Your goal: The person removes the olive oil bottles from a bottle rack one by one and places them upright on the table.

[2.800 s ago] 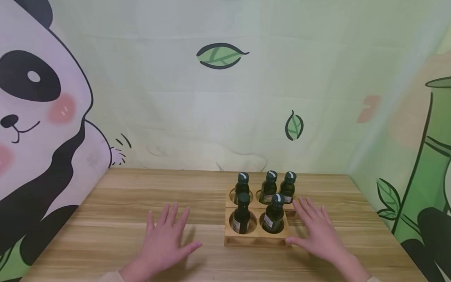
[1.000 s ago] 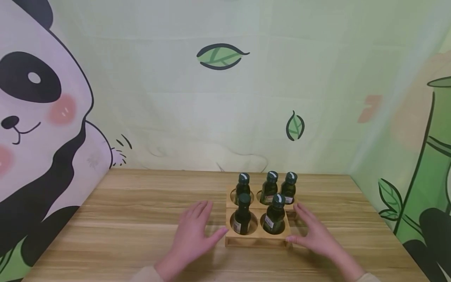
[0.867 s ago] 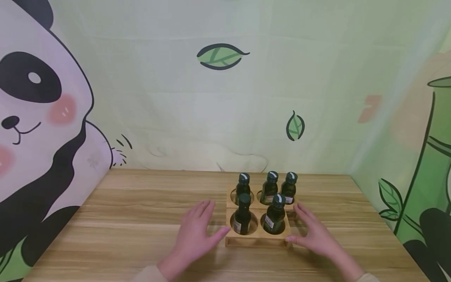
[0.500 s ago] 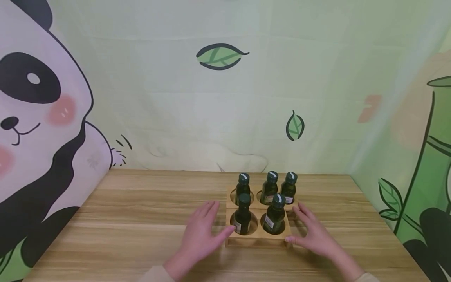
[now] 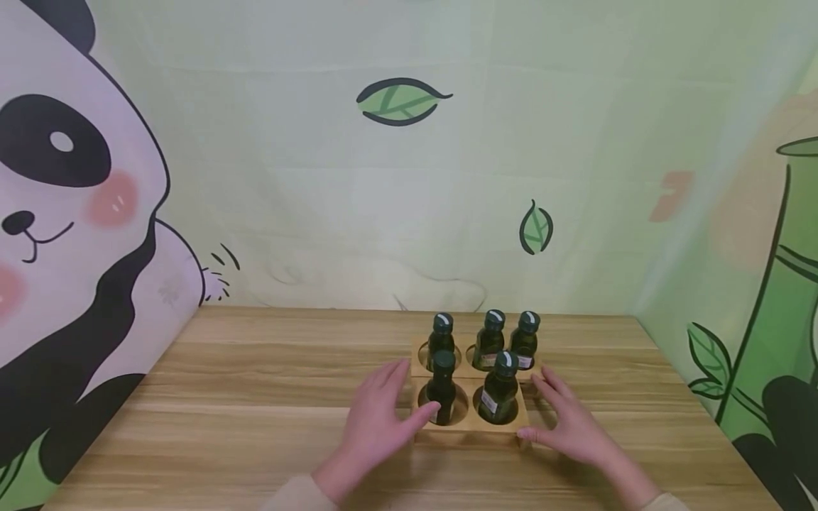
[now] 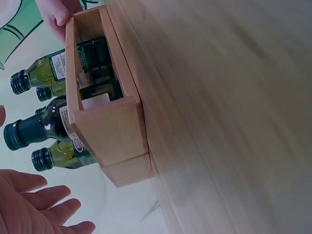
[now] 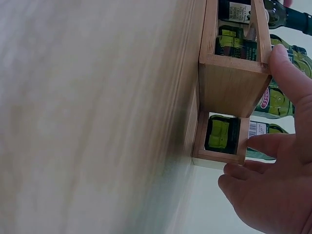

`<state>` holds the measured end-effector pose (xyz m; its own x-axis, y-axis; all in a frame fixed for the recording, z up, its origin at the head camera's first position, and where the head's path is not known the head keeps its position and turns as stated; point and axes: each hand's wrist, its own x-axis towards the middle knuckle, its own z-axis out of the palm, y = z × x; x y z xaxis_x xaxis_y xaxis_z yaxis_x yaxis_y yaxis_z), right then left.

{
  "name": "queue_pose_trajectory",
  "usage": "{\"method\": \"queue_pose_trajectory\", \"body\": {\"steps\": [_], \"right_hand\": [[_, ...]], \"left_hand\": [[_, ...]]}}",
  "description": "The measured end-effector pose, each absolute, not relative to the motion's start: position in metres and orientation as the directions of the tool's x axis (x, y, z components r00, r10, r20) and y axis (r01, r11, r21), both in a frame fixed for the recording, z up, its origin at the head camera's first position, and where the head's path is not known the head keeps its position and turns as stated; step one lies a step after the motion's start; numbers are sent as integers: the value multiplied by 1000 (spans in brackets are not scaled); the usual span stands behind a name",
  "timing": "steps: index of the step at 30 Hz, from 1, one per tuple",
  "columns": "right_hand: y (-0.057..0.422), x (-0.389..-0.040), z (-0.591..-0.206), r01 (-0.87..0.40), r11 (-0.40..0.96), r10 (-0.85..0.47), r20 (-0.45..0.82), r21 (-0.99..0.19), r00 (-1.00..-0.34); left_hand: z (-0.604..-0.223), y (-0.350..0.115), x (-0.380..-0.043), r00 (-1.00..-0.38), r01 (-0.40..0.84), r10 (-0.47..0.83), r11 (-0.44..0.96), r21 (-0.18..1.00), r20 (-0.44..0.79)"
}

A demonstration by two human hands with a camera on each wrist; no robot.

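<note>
Two wooden bottle racks stand one behind the other on the table, the front rack (image 5: 473, 427) and the longer back rack (image 5: 463, 363). Two dark green bottles sit upright in the front rack's round holes, a left bottle (image 5: 442, 382) and a right bottle (image 5: 503, 387). Three more bottles (image 5: 491, 342) fill the back row. My left hand (image 5: 378, 426) is spread beside the racks' left end; its fingers show apart from the wood in the left wrist view. My right hand (image 5: 569, 419) has its thumb at the front rack's near right corner and a fingertip at the back rack's end.
A wood-grain table (image 5: 268, 397) stretches around the racks. Behind it hangs a pale green backdrop cloth (image 5: 287, 177) printed with a panda, leaves and bamboo, close to the table's far edge.
My left hand has moved right, toward the racks, until its thumb overlaps the front left bottle in the head view. My right hand and the bottles have barely moved.
</note>
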<state>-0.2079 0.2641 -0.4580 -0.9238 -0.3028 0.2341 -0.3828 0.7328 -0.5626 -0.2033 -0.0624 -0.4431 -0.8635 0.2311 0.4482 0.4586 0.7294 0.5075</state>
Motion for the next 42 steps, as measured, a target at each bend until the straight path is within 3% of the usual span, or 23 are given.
{"method": "queue_pose_trajectory", "body": {"steps": [15, 42], "right_hand": [[264, -208, -457, -382, 742, -299, 239, -551, -924], [265, -209, -458, -385, 748, -303, 238, -541, -923]], "left_hand": [[-436, -38, -207, -875, 454, 145, 575, 680, 462], [-439, -20, -223, -911, 410, 101, 327, 851, 400]]}}
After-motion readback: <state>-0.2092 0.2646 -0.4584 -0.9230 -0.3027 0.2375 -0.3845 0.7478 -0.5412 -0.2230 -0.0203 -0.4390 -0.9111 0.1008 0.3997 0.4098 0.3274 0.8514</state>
